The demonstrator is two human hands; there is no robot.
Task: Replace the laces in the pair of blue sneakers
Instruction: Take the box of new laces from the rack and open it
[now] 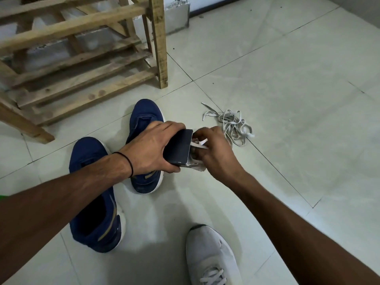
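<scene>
The left hand (152, 149) wraps its fingers over the top of a dark card sleeve (178, 149), with the thumb clamped along the lower edge, so the sleeve is held firmly above the floor. At the sleeve's open right edge the right hand (216, 155) has its fingers curled in tight, pinching the white laces (199, 144) that stick out of it. The fingertips of both hands almost meet at that edge.

Past the right-hand fingers, away from the body and out to the right, the pale tiled floor (298, 95) lies wide and flat, crossed only by dark grout lines. This is the widest open room for moving. Just beyond the right knuckles a tangle of pale laces (232, 125) lies on the tiles, near the hand but apart from it.

Directly under the left-hand fingers stands the far blue sneaker (147, 110), toe pointing away. The hand hides its middle. The near blue sneaker (88, 153) lies under the left forearm, closer to the body and beside the first; whether the two touch I cannot tell. A black band (129, 163) circles the left wrist.

Beyond the left-hand fingers and off to their left, a wooden slatted rack (82, 58) closes that side, its corner post standing just past the far sneaker's toe. Below the right forearm, towards the body, a grey laced shoe (211, 254) rests on the tiles.
</scene>
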